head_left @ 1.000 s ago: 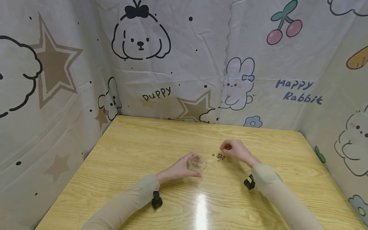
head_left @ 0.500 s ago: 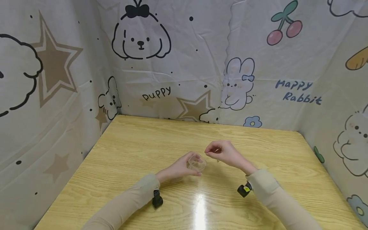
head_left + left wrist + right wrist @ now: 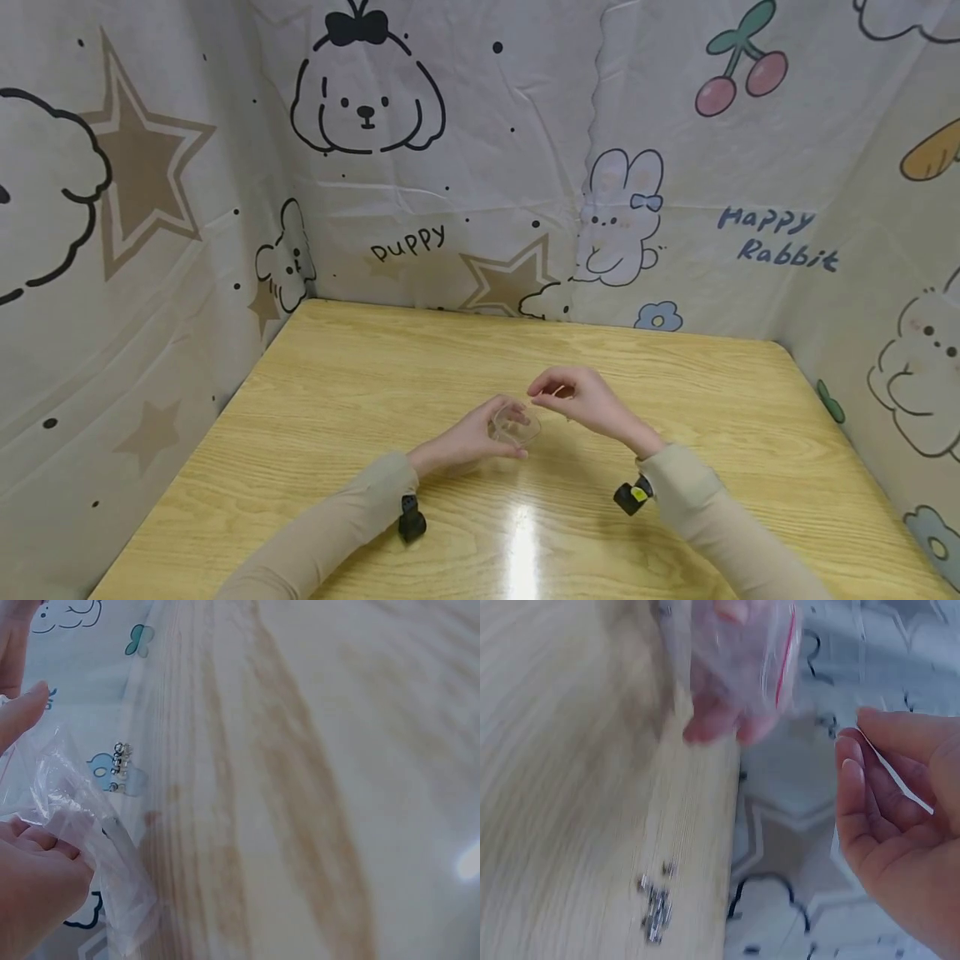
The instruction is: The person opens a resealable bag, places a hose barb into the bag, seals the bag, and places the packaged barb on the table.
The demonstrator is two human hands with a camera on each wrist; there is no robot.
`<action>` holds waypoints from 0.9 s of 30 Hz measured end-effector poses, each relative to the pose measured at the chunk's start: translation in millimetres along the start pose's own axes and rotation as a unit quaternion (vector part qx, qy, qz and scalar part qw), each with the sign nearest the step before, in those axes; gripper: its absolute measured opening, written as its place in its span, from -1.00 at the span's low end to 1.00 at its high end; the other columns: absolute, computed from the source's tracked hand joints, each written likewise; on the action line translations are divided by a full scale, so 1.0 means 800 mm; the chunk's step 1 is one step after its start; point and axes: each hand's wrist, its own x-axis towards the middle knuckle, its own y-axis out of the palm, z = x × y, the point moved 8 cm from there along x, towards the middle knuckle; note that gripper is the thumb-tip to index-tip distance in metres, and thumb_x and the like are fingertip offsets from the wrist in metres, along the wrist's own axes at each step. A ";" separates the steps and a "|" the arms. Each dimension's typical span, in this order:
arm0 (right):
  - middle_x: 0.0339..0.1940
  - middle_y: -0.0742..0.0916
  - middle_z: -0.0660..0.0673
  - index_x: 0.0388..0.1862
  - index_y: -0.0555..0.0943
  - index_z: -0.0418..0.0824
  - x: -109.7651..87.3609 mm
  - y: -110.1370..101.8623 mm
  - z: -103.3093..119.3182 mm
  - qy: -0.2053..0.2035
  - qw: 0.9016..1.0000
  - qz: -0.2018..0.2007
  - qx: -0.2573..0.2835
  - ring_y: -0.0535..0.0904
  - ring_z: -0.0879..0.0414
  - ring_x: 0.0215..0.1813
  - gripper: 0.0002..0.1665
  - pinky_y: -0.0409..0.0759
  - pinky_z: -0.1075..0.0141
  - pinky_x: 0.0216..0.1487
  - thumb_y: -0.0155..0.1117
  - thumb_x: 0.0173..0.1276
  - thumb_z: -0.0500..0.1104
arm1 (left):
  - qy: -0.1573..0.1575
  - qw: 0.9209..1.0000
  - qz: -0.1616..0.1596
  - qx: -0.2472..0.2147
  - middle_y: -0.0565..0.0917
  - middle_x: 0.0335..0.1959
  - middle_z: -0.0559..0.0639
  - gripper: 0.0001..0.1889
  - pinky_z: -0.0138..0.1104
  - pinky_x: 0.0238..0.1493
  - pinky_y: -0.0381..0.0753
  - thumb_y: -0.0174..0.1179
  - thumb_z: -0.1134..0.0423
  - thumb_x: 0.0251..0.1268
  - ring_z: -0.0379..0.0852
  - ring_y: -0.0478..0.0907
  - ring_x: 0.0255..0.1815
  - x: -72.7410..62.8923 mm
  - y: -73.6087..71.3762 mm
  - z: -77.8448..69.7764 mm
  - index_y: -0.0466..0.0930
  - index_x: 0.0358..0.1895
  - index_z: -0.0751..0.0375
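My left hand [image 3: 468, 437] grips a clear plastic zip bag [image 3: 522, 431] between thumb and fingers, its mouth spread toward the right. A red seal line shows on the bag [image 3: 742, 656] in the right wrist view. My right hand [image 3: 592, 402] is close to the bag's mouth, apart from it, with thumb and fingertips drawn together. Whether something small is between those fingertips cannot be made out. Small shiny silver metal pieces [image 3: 657, 909] lie in a loose pile on the table below the right hand, which hides most of them in the head view.
A wood-grain table [image 3: 360, 358] carries everything. Printed cloth [image 3: 480, 167] hangs around its back and sides. Each forearm has a small black camera [image 3: 411, 521] strapped at the wrist. Light glares off the table [image 3: 522, 550] near the front.
My right hand has moved left from the pile of metal pieces to the bag's mouth, covering most of the pile in the head view. The left hand has stayed nearly still with the bag.
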 end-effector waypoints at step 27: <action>-0.20 0.77 -0.23 -0.13 0.70 -0.33 -0.028 -0.030 -0.154 0.146 0.987 0.017 -0.064 0.63 0.12 -0.19 -0.80 0.56 0.49 -0.19 0.37 0.25 -0.33 | 0.001 1.000 0.003 -0.016 0.53 0.28 0.03 -0.38 0.03 0.43 0.35 0.39 0.25 0.22 0.02 0.43 0.35 0.003 0.001 -0.007 0.32 0.32 0.08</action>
